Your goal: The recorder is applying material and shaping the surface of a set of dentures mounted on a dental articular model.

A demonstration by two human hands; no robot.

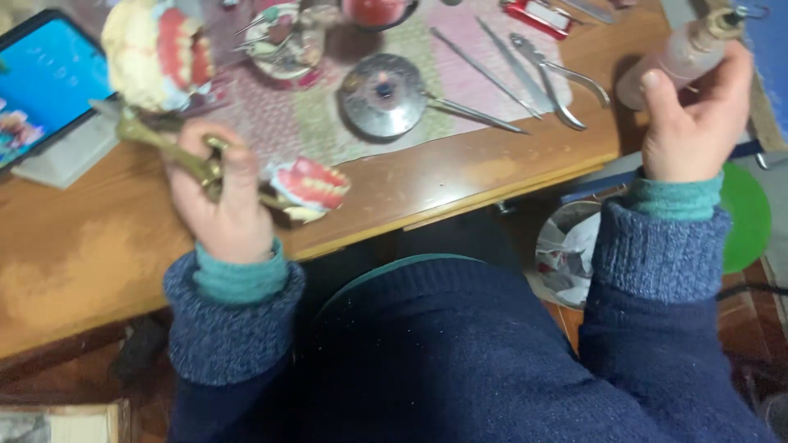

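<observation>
Looks mid-job: left hand [223, 197] grips the brass articulator [168, 148] with its wax denture [312, 187], right hand [694, 123] clutches a squeeze bottle [681, 57], nothing applied yet

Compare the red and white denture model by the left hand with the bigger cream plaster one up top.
The small red and white denture model sits at the wooden desk's edge beside the left hand; the large cream plaster model stands further back, on a brass frame. The small one shows mostly red gum; the large one is mostly cream. Both show red gums and teeth.
</observation>
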